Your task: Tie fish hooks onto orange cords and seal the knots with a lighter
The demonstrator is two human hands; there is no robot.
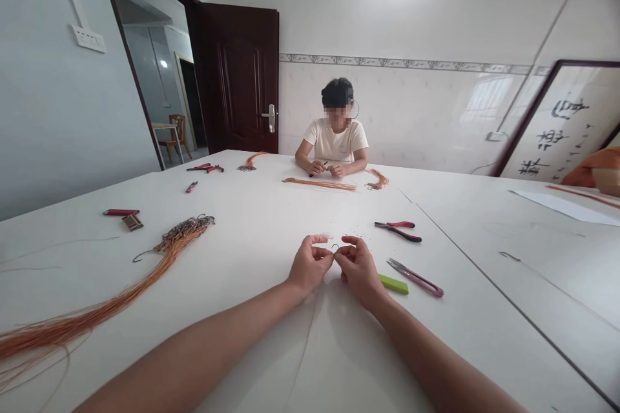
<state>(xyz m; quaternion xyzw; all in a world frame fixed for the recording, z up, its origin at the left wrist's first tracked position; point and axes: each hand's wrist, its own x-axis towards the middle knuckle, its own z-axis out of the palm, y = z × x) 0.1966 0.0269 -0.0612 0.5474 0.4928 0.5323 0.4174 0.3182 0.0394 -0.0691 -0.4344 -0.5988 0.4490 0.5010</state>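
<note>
**Both hands pinched one small hook at frame centre**

Your left hand (310, 264) and right hand (357, 266) met just above the surface (271, 219), fingers pressed on a tiny dark hook (335, 247), a thin cord trailing toward you. Scissors (415, 276) and pliers (398, 230) lay near, right of centre, within reach.

Bare table (271, 232) ahead, pliers (398, 230), scissors (415, 277), lighter (393, 284) crowding right

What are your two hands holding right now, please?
Left hand: pinched shut on the small dark hook.
Right hand: pinched shut on the same hook.
</note>
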